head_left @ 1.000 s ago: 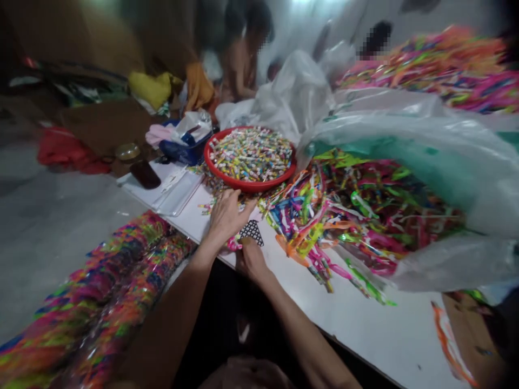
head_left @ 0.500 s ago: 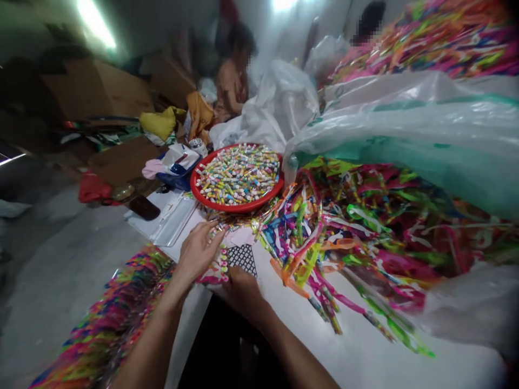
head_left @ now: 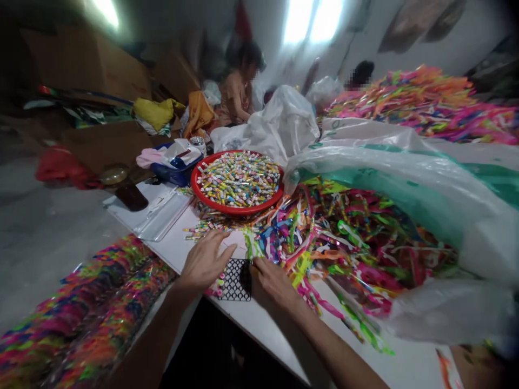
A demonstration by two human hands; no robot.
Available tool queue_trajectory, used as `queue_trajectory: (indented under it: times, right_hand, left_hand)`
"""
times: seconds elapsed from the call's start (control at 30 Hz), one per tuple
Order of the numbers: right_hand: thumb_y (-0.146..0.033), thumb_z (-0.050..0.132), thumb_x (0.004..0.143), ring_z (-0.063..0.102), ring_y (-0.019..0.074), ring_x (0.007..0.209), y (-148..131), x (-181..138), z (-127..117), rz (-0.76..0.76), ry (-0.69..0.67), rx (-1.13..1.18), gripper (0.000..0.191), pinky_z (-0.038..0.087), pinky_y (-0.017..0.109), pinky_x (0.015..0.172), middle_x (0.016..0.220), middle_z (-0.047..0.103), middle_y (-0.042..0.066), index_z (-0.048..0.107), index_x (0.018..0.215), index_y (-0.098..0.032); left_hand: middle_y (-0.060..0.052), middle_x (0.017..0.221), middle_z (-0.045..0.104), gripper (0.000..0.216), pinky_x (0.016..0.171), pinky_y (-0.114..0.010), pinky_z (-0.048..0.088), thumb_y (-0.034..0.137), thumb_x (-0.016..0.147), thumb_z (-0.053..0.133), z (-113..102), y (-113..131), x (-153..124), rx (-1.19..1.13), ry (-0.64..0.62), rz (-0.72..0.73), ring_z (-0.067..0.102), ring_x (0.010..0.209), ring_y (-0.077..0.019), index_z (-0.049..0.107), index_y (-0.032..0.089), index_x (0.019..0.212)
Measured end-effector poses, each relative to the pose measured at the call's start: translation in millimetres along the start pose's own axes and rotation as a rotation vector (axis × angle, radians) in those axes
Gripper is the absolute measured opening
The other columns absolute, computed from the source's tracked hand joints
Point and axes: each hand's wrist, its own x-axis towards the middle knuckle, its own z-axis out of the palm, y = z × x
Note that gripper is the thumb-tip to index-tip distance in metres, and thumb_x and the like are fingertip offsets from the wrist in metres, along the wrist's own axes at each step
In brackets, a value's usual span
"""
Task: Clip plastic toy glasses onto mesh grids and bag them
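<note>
My left hand lies flat with fingers stretched out on the white table, over small colourful pieces beside a black mesh grid. My right hand rests at the grid's right edge, its fingers curled toward the edge of a heap of bright plastic strips; whether it holds anything is hidden. A red bowl full of small colourful pieces stands just beyond my hands.
A large clear and green plastic bag spills the strips on the right. Bundles of wrapped colourful items lie lower left. A clear tray, a dark cup and cloths sit at left. Another person sits behind.
The view shifted and my hands moved a little. My right hand went from below the mesh grid to its right side, toward the strips. My left hand stayed flat beside the grid.
</note>
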Motion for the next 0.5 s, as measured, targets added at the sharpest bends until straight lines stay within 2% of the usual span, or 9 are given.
queue_trajectory:
  times: [0.1, 0.23, 0.3, 0.37, 0.43, 0.5]
  right_hand:
    - [-0.005, 0.044, 0.087, 0.058, 0.0187, 0.081, -28, -33, 9, 0.184, -0.072, 0.001, 0.023, 0.043, 0.027, 0.069, 0.092, 0.063, 0.007, 0.062, 0.092, -0.018]
    - [-0.005, 0.037, 0.088, 0.062, 0.0234, 0.090, -48, -26, 13, 0.578, -0.148, -0.047, 0.039, 0.045, 0.030, 0.067, 0.105, 0.061, 0.013, 0.051, 0.123, -0.014]
    - [-0.006, 0.037, 0.087, 0.064, 0.0240, 0.085, -47, -20, 9, 0.727, -0.180, 0.018, 0.040, 0.045, 0.030, 0.065, 0.099, 0.064, 0.014, 0.049, 0.125, -0.012]
    - [-0.014, 0.043, 0.088, 0.064, 0.0221, 0.079, -42, -19, 1, 0.747, -0.107, 0.196, 0.034, 0.045, 0.030, 0.066, 0.091, 0.066, 0.011, 0.053, 0.121, -0.011]
    - [-0.026, 0.051, 0.087, 0.062, 0.0194, 0.076, -37, -19, -5, 0.678, 0.085, 0.389, 0.035, 0.046, 0.028, 0.068, 0.088, 0.066, 0.008, 0.054, 0.119, -0.013]
    - [-0.035, 0.054, 0.085, 0.060, 0.0174, 0.073, -35, -12, -4, 0.588, 0.276, 0.523, 0.036, 0.046, 0.028, 0.068, 0.091, 0.066, 0.007, 0.056, 0.115, -0.014]
  left_hand:
    - [-0.012, 0.115, 0.063, 0.044, 0.099, -0.040, 0.043, 0.042, 0.089, 0.043, 2, -2, -2, -0.025, 0.051, 0.052, 0.056, 0.110, -0.0252, 0.061, 0.011, 0.114]
    - [-0.012, 0.114, 0.064, 0.043, 0.099, -0.036, 0.043, 0.040, 0.090, 0.042, 1, -4, -3, -0.095, 0.052, 0.072, 0.057, 0.109, -0.0224, 0.062, 0.010, 0.114]
    - [-0.012, 0.117, 0.063, 0.043, 0.100, -0.035, 0.041, 0.038, 0.090, 0.041, -3, -7, 0, -0.151, 0.046, 0.057, 0.056, 0.111, -0.0216, 0.061, 0.010, 0.115]
    - [-0.012, 0.122, 0.061, 0.043, 0.102, -0.034, 0.039, 0.038, 0.090, 0.041, -10, -12, 5, -0.207, 0.081, 0.047, 0.054, 0.115, -0.0206, 0.060, 0.009, 0.116]
    - [-0.012, 0.124, 0.060, 0.045, 0.102, -0.033, 0.039, 0.040, 0.090, 0.040, -16, -18, 12, -0.225, 0.133, 0.013, 0.054, 0.115, -0.0201, 0.060, 0.010, 0.117]
    - [-0.012, 0.123, 0.061, 0.047, 0.099, -0.034, 0.041, 0.043, 0.090, 0.039, -18, -21, 19, -0.177, 0.107, -0.034, 0.055, 0.113, -0.0215, 0.060, 0.011, 0.117]
